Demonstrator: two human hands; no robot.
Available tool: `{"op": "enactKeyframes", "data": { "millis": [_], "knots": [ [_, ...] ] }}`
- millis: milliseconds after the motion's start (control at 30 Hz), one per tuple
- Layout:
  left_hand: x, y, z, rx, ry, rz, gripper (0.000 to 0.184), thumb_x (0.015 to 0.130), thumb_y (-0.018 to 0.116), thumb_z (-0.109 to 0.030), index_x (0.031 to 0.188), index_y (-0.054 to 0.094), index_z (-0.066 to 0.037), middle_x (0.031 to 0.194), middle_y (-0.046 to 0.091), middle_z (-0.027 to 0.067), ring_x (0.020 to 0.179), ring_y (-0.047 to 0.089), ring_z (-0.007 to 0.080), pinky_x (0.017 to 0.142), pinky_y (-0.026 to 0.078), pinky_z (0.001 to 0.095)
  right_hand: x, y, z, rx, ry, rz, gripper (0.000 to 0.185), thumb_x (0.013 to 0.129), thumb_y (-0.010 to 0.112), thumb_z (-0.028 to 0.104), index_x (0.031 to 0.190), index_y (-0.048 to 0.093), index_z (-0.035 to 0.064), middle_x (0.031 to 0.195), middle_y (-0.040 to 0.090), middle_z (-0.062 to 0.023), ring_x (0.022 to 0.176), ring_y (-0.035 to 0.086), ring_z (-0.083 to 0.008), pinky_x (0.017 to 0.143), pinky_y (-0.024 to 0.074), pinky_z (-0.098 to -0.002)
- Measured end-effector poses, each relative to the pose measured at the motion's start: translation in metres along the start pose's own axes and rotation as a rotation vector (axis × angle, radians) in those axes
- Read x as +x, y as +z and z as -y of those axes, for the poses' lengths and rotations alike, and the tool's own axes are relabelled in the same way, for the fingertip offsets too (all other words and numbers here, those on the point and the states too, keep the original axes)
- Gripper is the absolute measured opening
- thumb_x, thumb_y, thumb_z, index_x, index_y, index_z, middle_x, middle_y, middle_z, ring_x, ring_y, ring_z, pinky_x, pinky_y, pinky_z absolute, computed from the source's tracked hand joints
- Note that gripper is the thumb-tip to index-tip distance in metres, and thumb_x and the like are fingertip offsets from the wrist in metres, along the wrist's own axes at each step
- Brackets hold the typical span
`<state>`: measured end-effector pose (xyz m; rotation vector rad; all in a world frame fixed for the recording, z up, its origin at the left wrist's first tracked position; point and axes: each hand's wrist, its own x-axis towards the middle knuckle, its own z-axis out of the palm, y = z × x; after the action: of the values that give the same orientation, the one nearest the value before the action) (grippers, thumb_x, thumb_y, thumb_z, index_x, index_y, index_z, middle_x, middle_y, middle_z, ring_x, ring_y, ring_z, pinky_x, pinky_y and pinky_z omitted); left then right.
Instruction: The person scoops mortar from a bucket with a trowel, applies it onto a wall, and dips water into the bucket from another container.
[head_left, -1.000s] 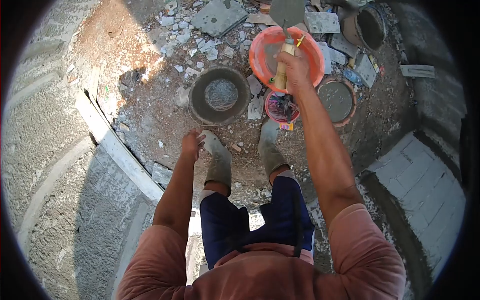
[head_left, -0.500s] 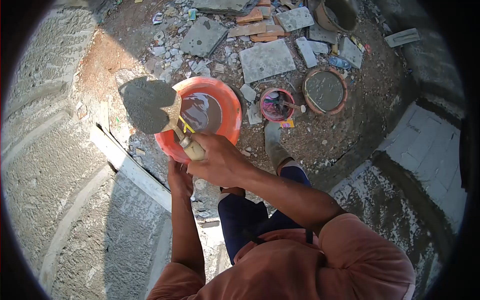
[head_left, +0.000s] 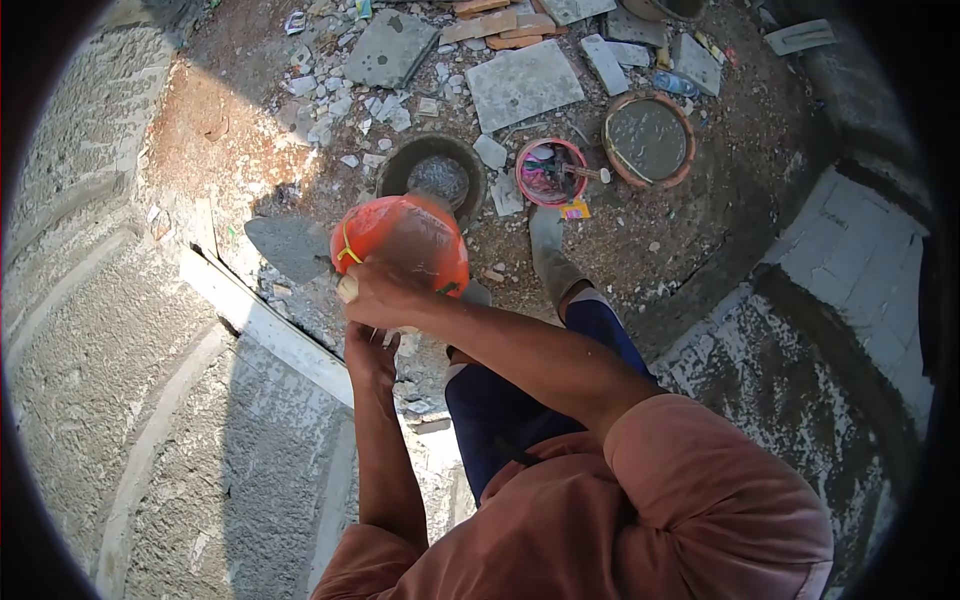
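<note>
My right hand (head_left: 388, 292) is closed round a trowel handle (head_left: 347, 289), whose pale end sticks out at the left. Just beyond it, an orange basin (head_left: 368, 222) is tilted, with grey residue on it and a yellow cord (head_left: 346, 246) beside it. Below the right hand is my left hand (head_left: 370, 358), thumb apart; its other fingers are partly covered, so any grip on the basin cannot be made out. A dark bucket (head_left: 389, 160) with rippled water stands behind the basin. Left of the basin lies a flat grey shape (head_left: 285, 245), mortar or trowel blade.
To the right are a pink bucket (head_left: 552, 238) with tools in it and a round tub (head_left: 684, 165) of grey mortar. Broken slabs (head_left: 525, 85), bricks and rubble cover the far ground. A pale board (head_left: 270, 325) and a rough curved wall (head_left: 90, 350) border my left side.
The orange basin has tilted and uncovered the dark bucket behind it. My right hand has moved left with the trowel, and the raised mortar load is no longer seen above the basin.
</note>
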<state>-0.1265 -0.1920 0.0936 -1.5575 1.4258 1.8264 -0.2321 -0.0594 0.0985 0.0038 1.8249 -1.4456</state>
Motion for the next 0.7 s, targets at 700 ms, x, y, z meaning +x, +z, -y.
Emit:
{"op": "enactKeyframes", "data": {
  "millis": [700],
  "knots": [
    [-0.038, 0.021, 0.017, -0.131, -0.005, 0.087, 0.043, 0.102, 0.047, -0.044, 0.133, 0.051, -0.014, 0.137, 0.051, 0.007, 0.125, 0.049, 0.0268, 0.099, 0.041, 0.0506, -0.014, 0.009, 0.007, -0.174, -0.002, 0.036, 0.039, 0.072, 0.064, 0.017, 0.105, 0.068, -0.0022, 0.11, 0.064, -0.0274, 0.101, 0.067, -0.0415, 0.087, 0.0536, -0.0492]
  ]
}}
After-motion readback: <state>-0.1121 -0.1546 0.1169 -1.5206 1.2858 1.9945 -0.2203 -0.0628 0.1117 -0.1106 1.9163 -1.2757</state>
